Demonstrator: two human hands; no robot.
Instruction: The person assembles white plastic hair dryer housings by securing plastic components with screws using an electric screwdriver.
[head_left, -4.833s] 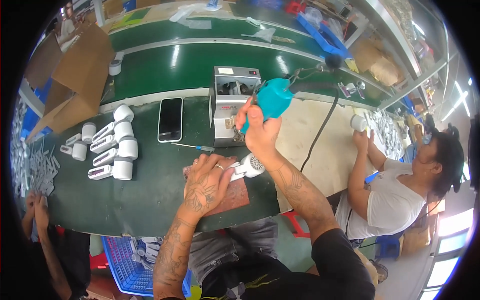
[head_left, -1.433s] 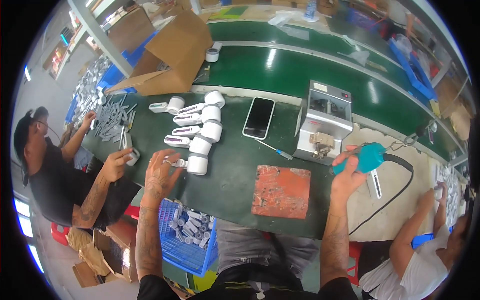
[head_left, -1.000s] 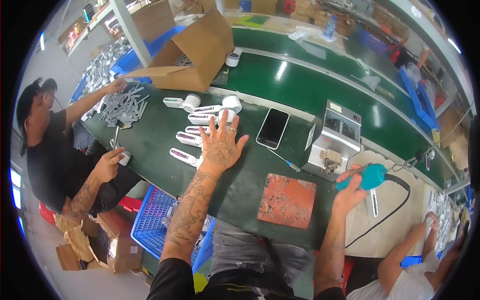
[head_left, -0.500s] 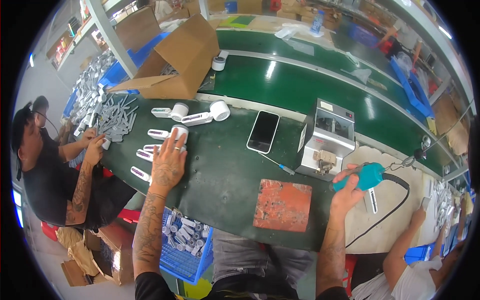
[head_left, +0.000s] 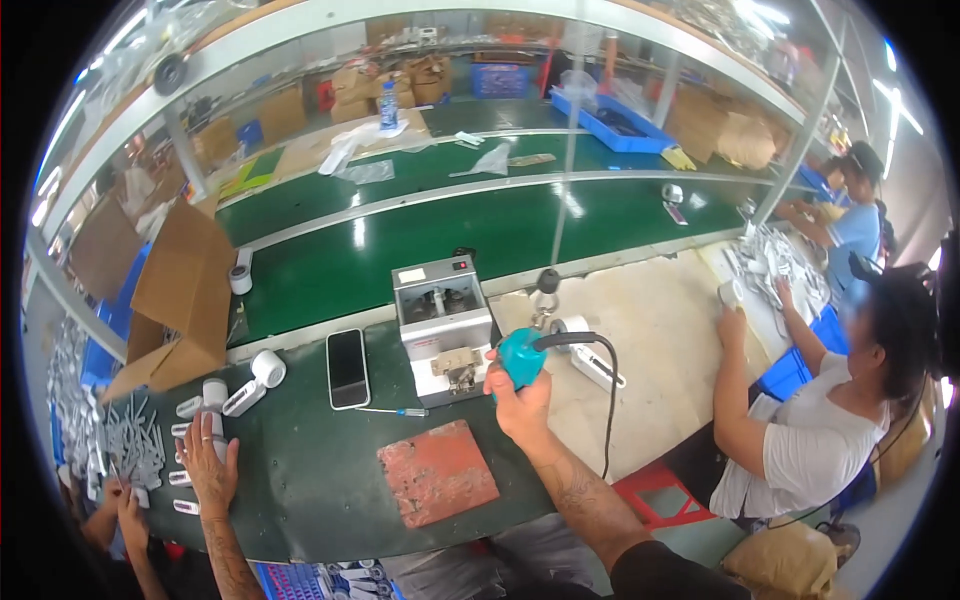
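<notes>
My right hand [head_left: 522,402] is wrapped round a teal electric screwdriver [head_left: 520,358], which hangs on a hook and has a black cable. It is beside the front right of a grey metal screw feeder [head_left: 442,325]; the driver's tip is hard to make out. My left hand [head_left: 210,465] lies with outstretched fingers over a group of white handheld devices with round heads, touching them and partly covering some. Another white device [head_left: 265,370] is just beyond that hand. On the beige sheet right of the driver lies one more white device [head_left: 597,367].
A black-screened phone [head_left: 348,370], a small screwdriver [head_left: 400,412] and a worn red pad [head_left: 437,473] lie on the dark green table. An open cardboard box [head_left: 185,280] stands far left. Co-workers sit on both sides; a blue basket [head_left: 290,580] is below the edge.
The view has swung right. My right hand has lifted the electric screwdriver slightly relative to the screw feeder, uncovering more of the white device on the sheet. My left hand stays at the white devices.
</notes>
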